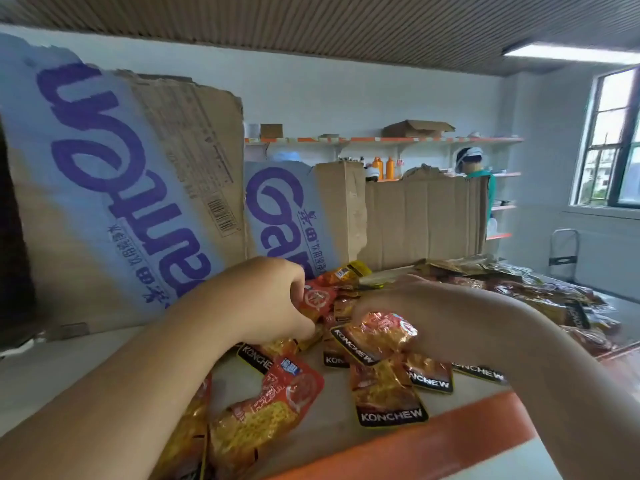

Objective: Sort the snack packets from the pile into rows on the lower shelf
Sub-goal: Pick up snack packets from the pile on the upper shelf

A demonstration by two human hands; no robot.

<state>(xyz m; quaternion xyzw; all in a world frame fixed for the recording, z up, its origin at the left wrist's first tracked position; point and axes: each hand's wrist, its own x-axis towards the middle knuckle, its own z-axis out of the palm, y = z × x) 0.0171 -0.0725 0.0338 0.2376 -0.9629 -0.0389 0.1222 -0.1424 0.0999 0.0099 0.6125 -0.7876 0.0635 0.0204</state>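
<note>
Packets: judged to be light, soft foil pouches, slippery, with crushable contents.
Grip point: judged best at a flat sealed edge or the black name band, not the bulging middle.
Right hand (398,296): fingers were curled round a gold packet (377,336), held over the loose packets.
Left hand (266,299): fingers were curled down, apparently pinching a red packet (317,299).
Pile (519,292): lay along the shelf, to the right, beyond the right forearm.
Shelf (104,362): pale smooth board with an orange front strip (433,441); packets lay scattered and no tidy row showed.
Room: cardboard boxes (121,188) stood at the shelf's back, with wall shelves (381,140) and a window (616,140) beyond.
</note>
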